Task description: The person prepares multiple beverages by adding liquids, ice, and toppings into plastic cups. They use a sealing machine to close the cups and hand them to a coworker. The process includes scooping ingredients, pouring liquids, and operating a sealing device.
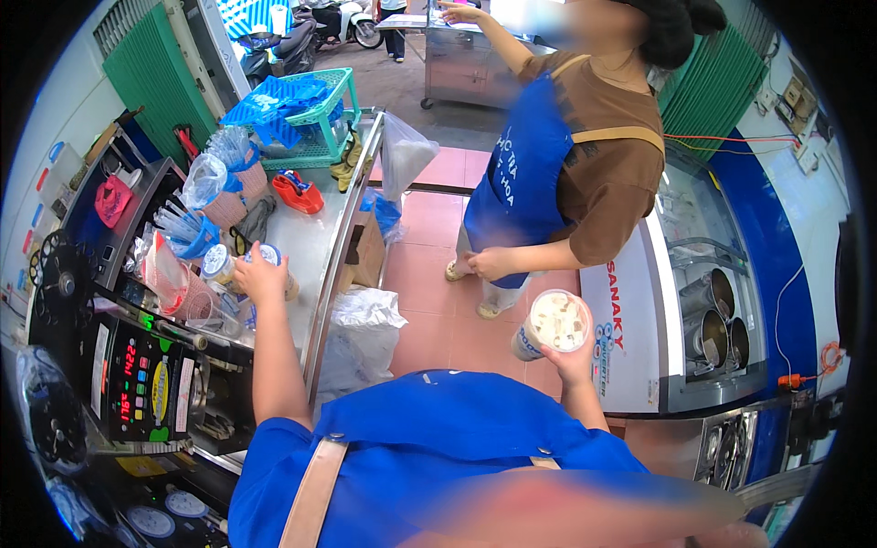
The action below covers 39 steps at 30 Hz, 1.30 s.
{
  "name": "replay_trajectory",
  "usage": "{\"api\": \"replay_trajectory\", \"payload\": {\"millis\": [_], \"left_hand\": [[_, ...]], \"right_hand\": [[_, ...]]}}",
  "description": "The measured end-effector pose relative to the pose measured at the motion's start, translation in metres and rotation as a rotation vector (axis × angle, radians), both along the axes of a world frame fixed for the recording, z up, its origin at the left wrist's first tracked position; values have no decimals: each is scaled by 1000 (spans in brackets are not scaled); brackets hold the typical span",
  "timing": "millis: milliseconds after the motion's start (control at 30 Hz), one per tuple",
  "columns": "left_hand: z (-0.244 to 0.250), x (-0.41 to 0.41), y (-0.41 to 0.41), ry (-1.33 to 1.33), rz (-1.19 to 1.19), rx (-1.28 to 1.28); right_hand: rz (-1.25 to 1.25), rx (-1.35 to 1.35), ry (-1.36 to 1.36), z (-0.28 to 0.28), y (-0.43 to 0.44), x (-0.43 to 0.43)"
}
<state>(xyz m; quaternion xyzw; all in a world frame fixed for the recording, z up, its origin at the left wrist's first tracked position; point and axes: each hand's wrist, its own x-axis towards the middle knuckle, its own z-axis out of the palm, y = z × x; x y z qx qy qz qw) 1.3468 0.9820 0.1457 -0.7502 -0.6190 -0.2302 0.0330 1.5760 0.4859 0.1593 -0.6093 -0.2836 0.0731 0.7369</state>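
My left hand (262, 275) reaches over the steel counter on the left, its fingers on a plastic cup with a printed sealed top (268, 257). Just left of it stands a second sealed cup (218, 264). Out to the right, my right hand (574, 359) holds an uncovered plastic cup (558, 322) from its side and below; pale, chunky contents show at its top. This cup is above the tiled floor, beside a white chest freezer.
A co-worker in a blue apron (514, 178) stands ahead to the right, one arm stretched outward. Straw baskets (223, 209), a red tape dispenser (298, 193) and a green plastic rack (308, 123) are on the counter (294, 233). A cup-sealing machine (147, 387) stands at lower left, a chest freezer (616, 274) at right.
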Motion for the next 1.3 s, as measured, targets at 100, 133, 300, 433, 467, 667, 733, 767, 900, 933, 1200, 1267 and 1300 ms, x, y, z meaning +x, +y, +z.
{"api": "replay_trajectory", "payload": {"millis": [100, 133, 300, 433, 467, 667, 733, 767, 900, 933, 1200, 1267, 1300], "left_hand": [[-45, -4, 23, 64, 28, -14], [-55, -11, 36, -5, 41, 45], [-39, -3, 46, 169, 15, -73], [9, 26, 24, 133, -154, -66], [21, 38, 23, 46, -258, -16], [220, 155, -143, -817, -1762, -207], [253, 172, -189, -993, -2168, -366], [265, 181, -214, -1073, -2344, -484], [273, 212, -303, -1618, -2853, -989], [272, 224, -324, -1767, -2918, -921], [268, 227, -343, -1756, -2895, -1085], [268, 227, -349, -1783, -2927, -1115], [268, 226, -350, -1767, -2949, -1117]], "right_hand": [[13, -41, -13, -1, 6, 13], [20, -56, -29, -1, 9, 18], [1, -78, -46, 5, 14, 42], [35, -66, -24, 1, 16, 65], [43, -58, -22, 2, 17, 69], [24, -49, -53, -1, 12, 95], [29, -33, -47, 3, 12, 98], [8, -77, -36, 3, 13, 99], [79, -151, -297, -7, 4, 114], [77, -142, -247, -7, 1, 117], [35, -12, 10, 0, -18, 106], [31, -62, -42, 3, -22, 110], [31, -88, -65, 4, -26, 111]]}}
